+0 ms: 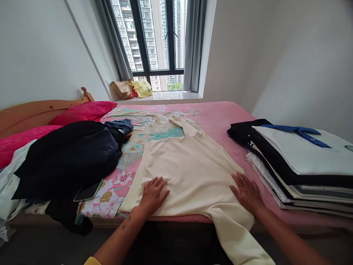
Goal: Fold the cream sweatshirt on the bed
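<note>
A cream long-sleeved top (190, 165) lies spread flat on the pink flowered bed (220, 114). One sleeve hangs over the bed's near edge at the lower right. My left hand (153, 194) rests flat on the top's near left part, fingers spread and holding nothing. On the top's near right edge my right hand (246, 192) lies flat too, fingers stretched out, close to a stack of folded clothes (300, 165).
A heap of dark unfolded clothes (71, 158) covers the bed's left side, with a phone (87, 192) at its near edge. Pink pillows (85, 110) lean on the wooden headboard (35, 110). Bags (135, 89) sit on the window sill.
</note>
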The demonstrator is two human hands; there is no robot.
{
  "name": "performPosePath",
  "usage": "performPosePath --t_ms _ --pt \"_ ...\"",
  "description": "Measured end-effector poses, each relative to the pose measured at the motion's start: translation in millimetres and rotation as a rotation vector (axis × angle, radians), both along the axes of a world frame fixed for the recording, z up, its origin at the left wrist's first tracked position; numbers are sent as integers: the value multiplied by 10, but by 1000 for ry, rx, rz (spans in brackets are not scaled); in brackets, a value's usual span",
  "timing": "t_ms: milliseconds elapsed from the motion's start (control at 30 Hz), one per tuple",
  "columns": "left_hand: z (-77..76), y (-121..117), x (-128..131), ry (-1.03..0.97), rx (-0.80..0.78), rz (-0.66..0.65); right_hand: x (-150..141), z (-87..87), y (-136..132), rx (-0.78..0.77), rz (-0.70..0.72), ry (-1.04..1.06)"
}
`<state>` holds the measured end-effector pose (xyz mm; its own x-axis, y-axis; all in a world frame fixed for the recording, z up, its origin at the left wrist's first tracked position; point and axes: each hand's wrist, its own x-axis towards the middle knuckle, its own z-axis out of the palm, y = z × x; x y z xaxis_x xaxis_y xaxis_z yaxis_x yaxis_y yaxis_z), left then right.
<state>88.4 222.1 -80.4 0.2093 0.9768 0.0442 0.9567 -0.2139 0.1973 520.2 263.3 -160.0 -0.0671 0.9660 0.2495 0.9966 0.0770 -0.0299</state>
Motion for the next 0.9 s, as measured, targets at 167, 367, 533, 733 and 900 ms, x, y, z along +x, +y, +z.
performPosePath --t_ms 167,367,533,733,900 --pt "-191 11 -204 53 -18 49 7 19 -16 -15 -4 2" --pt "2 -33 -426 123 -49 182 1 21 -13 10 2 13" --pt "25 124 -84 67 7 -43 -20 37 -23 4 -6 36" --pt "-79 -29 -59 -8 -90 -185 0 59 -7 -10 -18 25" --pt "105 315 8 -156 -34 -135 -441 448 106 -118 -37 98"
